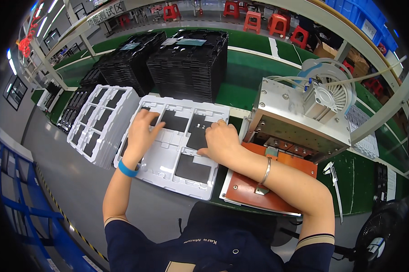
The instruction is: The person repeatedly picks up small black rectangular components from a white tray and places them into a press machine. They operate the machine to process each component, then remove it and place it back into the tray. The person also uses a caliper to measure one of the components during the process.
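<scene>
In front of me lies a white moulded tray (166, 168) with several compartments, some with dark flat rectangular pieces in them. My left hand (143, 129) is over the tray's upper left compartment, thumb and fingers apart, next to a dark piece partly hidden beneath it. At the tray's right side my right hand (220, 139) has its fingers curled at the edge of a dark flat piece (196, 136) bearing small pale marks. Another dark piece (193, 168) rests in the near right compartment, and one more (176, 121) in the far middle compartment.
A stack of white trays (105, 124) with dark pieces stands left. Behind are tall black tray stacks (188, 68). On my right is a metal press (299, 115) with an orange-red plate (252, 188). Calipers (334, 183) lie beyond; a black fan (381, 233) stands near right.
</scene>
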`<control>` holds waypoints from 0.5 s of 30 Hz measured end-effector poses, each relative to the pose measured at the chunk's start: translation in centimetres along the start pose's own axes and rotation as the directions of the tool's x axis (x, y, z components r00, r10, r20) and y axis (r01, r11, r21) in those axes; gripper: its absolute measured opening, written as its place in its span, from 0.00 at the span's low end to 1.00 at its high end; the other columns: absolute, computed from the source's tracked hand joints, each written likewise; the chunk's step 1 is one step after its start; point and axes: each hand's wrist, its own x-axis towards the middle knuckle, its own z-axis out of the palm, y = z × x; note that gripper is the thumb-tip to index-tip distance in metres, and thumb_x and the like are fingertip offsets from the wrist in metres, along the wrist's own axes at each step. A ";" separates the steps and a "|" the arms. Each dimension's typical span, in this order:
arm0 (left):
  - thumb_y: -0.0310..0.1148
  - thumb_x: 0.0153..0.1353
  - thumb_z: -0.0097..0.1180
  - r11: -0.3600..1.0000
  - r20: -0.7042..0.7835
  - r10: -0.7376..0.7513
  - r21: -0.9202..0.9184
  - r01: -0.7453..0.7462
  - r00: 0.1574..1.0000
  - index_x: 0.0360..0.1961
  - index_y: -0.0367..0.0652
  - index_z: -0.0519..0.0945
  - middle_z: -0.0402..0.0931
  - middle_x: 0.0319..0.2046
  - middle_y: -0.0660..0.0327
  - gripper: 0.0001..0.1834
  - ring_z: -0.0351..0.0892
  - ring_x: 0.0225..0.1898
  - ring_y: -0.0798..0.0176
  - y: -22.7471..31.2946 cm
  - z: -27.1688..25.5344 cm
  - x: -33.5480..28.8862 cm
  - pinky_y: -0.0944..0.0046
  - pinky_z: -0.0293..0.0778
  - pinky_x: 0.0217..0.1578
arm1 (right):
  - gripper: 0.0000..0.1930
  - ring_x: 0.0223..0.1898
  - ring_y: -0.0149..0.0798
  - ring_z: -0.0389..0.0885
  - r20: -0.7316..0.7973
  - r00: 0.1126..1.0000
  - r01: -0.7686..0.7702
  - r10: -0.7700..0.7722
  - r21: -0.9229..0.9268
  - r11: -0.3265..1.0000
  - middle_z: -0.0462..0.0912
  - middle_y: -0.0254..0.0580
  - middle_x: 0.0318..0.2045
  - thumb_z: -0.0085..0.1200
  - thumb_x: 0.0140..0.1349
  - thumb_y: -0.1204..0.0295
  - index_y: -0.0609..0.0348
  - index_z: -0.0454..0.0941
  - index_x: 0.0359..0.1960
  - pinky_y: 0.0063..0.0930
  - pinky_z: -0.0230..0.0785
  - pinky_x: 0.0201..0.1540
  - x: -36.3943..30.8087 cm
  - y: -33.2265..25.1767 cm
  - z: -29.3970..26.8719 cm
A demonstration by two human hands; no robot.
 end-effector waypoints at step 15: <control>0.45 0.59 0.61 0.971 0.303 0.233 -0.027 -0.236 0.924 0.63 0.47 0.72 0.57 0.70 0.50 0.32 0.50 0.72 0.42 2.7 -1.9 -1.3 0.40 0.48 0.68 | 0.12 0.36 0.47 0.86 -0.379 0.925 0.266 0.004 0.656 0.706 0.85 0.48 0.33 0.65 0.53 0.75 0.61 0.78 0.39 0.33 0.77 0.36 -9.8 2.9 -5.7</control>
